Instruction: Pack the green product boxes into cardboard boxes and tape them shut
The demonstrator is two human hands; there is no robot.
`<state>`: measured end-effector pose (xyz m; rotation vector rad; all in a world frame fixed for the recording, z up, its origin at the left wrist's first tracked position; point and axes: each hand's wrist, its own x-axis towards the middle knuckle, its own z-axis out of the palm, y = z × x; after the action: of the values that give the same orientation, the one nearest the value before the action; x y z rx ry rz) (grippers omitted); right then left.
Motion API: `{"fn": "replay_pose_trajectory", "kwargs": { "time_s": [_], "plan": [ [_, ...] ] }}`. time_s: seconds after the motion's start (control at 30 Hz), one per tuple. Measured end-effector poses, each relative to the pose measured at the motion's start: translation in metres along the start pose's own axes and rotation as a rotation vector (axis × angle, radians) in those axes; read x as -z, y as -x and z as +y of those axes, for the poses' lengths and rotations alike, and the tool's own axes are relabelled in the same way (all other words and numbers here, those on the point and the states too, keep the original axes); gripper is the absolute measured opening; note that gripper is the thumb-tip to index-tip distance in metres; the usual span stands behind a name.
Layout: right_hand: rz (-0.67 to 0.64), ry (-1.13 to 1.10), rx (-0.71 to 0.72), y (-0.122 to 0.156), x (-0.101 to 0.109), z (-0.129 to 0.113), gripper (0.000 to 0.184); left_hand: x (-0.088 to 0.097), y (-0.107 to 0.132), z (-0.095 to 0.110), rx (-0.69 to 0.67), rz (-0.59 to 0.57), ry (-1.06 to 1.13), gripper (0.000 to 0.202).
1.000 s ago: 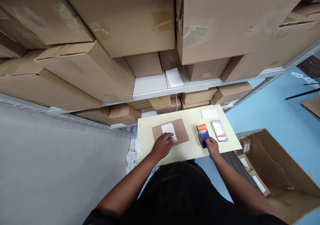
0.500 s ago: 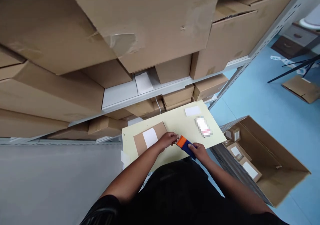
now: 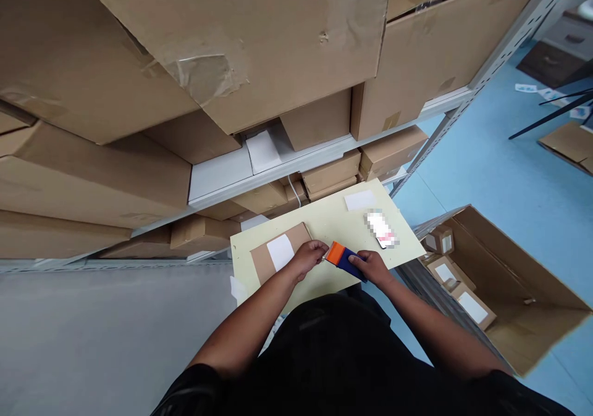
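Gripping a blue-and-orange tape dispenser [image 3: 343, 258] over the table's [image 3: 324, 221] near edge, a person's right hand [image 3: 371, 267] closes around the blue end, thumb on top, forearm slanting in from the lower right. The left hand [image 3: 309, 258], its arm angled in from the opposite side, curls its fingers at the orange end; whether they pinch anything cannot be told. Labeled flat cardboard [image 3: 265, 270] lies beside the left edge.

No text readable: white label [image 3: 280, 252] on brown package [image 3: 263, 266], labels [image 3: 472, 307] on small boxes [image 3: 460, 272] illegible.
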<state>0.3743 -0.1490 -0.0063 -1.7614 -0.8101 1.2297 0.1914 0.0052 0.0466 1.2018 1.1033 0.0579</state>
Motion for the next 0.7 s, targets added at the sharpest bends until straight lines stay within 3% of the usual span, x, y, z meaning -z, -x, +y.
{"fn": "replay_pose_trajectory", "kwargs": {
  "time_s": [0.13,0.27,0.43,0.57,0.7],
  "plan": [
    [0.116,-0.066,-0.089,0.004,-0.025,0.008,0.062,0.019,-0.026,0.013,-0.153,0.091,-0.372,0.017],
    [0.26,-0.256,-0.293,0.025,-0.045,0.039,0.059,0.033,-0.067,0.037,-0.205,0.001,-0.995,0.028],
    [0.298,-0.599,-0.58,0.045,-0.076,0.079,0.049,0.013,-0.111,0.043,-0.121,-0.184,-1.306,0.024],
    [0.229,-0.786,-0.681,0.04,-0.104,0.095,0.049,-0.008,-0.131,0.029,-0.029,-0.249,-1.494,0.032],
    [0.124,-0.934,-0.72,0.035,-0.122,0.103,0.056,-0.009,-0.137,0.017,-0.044,-0.253,-1.554,0.04]
  ]
}}
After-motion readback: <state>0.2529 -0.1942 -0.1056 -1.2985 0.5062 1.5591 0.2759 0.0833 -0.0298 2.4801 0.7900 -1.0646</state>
